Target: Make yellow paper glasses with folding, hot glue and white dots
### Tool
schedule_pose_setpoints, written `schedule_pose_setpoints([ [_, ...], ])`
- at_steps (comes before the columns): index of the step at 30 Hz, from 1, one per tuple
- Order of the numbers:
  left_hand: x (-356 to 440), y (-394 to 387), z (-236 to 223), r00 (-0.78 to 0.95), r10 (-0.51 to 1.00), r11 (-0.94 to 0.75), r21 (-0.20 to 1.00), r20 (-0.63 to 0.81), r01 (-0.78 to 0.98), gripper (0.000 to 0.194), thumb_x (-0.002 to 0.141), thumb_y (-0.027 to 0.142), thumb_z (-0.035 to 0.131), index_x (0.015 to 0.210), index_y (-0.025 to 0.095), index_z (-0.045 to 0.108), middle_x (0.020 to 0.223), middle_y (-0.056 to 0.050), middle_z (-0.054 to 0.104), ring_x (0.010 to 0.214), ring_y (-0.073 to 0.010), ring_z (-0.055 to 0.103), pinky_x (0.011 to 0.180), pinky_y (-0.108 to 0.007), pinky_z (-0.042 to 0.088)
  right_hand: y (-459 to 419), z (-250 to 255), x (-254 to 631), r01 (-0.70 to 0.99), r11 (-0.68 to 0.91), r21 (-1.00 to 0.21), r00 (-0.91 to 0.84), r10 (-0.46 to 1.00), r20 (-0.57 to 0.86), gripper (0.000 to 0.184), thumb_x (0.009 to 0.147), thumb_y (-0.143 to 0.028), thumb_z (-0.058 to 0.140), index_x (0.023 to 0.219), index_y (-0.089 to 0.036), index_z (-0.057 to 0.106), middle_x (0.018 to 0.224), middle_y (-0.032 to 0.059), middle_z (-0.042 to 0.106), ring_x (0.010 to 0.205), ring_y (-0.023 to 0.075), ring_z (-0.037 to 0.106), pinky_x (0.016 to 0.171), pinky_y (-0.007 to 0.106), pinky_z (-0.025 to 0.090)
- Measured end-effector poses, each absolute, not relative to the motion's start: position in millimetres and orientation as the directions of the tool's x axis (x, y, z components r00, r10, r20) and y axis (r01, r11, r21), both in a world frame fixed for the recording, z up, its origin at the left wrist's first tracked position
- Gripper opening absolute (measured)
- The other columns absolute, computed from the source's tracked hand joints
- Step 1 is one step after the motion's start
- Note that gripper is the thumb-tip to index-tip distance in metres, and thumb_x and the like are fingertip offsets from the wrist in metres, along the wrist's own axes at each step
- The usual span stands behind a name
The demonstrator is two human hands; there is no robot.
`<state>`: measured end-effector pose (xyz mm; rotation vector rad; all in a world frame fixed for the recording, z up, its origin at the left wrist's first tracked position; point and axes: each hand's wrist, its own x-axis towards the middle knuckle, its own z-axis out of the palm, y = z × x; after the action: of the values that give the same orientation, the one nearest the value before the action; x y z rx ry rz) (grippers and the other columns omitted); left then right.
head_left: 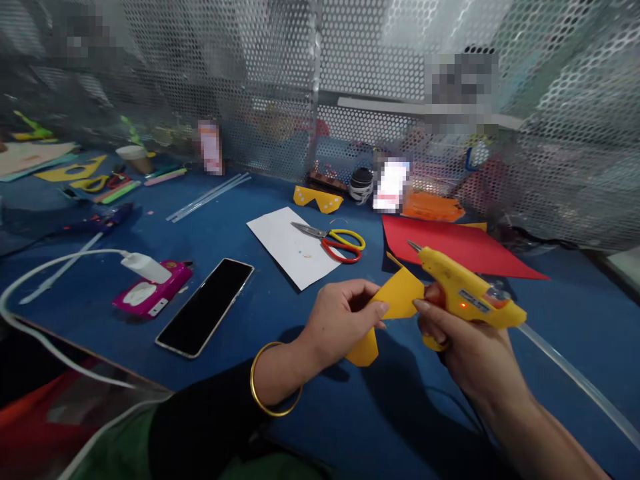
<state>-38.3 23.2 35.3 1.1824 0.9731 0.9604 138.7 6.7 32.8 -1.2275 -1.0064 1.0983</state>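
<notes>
Yellow paper piece (400, 297) is held just above the blue desk (270, 283), pinched between the thumb and fingers of the left hand (337, 320), while its right edge is met by the thumb tip of the right hand (470, 350). In that same right hand the glue gun (457, 283) is gripped, fingers wrapped round the handle, orange light lit, nozzle pointed up and leftward, clear of the paper. How far along, then? Cut to shape already, by the look of it; no glue can be made out on the piece, so the gluing is judged unfinished. Both forearms are angled inward from the lower corners, the left hand turned back-up, the hands brought close together. Farther out, scissors (323, 234) are laid on white paper (280, 243), a red sheet (450, 243) is spread beyond the gun, and a dotted yellow mask shape (327, 201) is set farther back, seemingly finished.
</notes>
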Motion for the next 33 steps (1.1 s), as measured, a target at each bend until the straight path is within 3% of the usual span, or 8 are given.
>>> schedule_pose_setpoints([
  [4,-39,23,34,0.323,0.944,0.122,0.982,-0.070,-0.144,0.016,0.082,0.024,0.071,0.094,0.014,0.073,0.088,-0.004,0.074,0.075,-0.0132,0.070,0.067,-0.023,0.056,4,28,135,-0.092,-0.036,-0.995,0.156,0.986,-0.050,0.034,0.068,-0.041,0.087,0.080,-0.024,0.061,0.049,-0.0081,0.045,0.045,0.0102,0.041,0.045,0.026,0.035],
  [8,-42,23,36,0.329,0.939,0.154,0.978,-0.100,-0.142,0.023,0.086,0.031,0.071,0.100,0.014,0.072,0.089,-0.004,0.074,0.058,-0.0095,0.068,0.057,-0.021,0.052,-1,26,145,0.046,-0.049,-0.998,0.157,0.987,-0.041,0.034,0.075,-0.048,0.083,0.091,-0.023,0.064,0.057,-0.0052,0.054,0.050,0.0112,0.048,0.048,0.025,0.038],
  [13,-45,25,41,0.288,0.950,0.187,0.958,-0.121,-0.216,0.017,0.083,0.028,0.074,0.093,0.015,0.074,0.086,-0.004,0.076,0.068,-0.0123,0.071,0.068,-0.023,0.057,-11,38,157,0.410,0.027,-0.912,0.261,0.954,0.146,0.042,0.081,-0.063,0.072,0.099,-0.026,0.069,0.071,-0.0001,0.064,0.061,0.0154,0.056,0.054,0.028,0.044],
  [19,-45,27,41,0.231,0.966,0.162,0.964,-0.111,-0.212,0.015,0.081,0.028,0.074,0.091,0.017,0.075,0.082,-0.003,0.077,0.078,-0.0162,0.073,0.075,-0.027,0.059,-25,49,149,0.577,0.254,-0.776,0.055,0.936,0.348,0.032,0.084,-0.061,0.069,0.088,-0.028,0.068,0.076,0.0023,0.068,0.067,0.0209,0.062,0.058,0.034,0.047],
  [23,-45,27,40,0.210,0.973,0.139,0.967,-0.093,-0.215,0.014,0.081,0.029,0.072,0.090,0.018,0.075,0.083,-0.003,0.077,0.080,-0.0179,0.074,0.077,-0.029,0.060,-27,48,145,0.640,0.325,-0.696,-0.015,0.911,0.412,0.031,0.087,-0.055,0.069,0.076,-0.027,0.063,0.072,-0.0001,0.065,0.063,0.0173,0.060,0.057,0.031,0.046],
  [33,-45,26,39,0.194,0.980,0.082,0.981,-0.047,-0.178,0.016,0.082,0.029,0.069,0.090,0.017,0.074,0.087,-0.005,0.077,0.079,-0.0173,0.072,0.079,-0.030,0.059,-26,47,145,0.704,0.309,-0.639,-0.053,0.921,0.387,0.040,0.090,-0.063,0.062,0.076,-0.026,0.056,0.068,-0.0017,0.060,0.057,0.0156,0.056,0.055,0.030,0.044],
])
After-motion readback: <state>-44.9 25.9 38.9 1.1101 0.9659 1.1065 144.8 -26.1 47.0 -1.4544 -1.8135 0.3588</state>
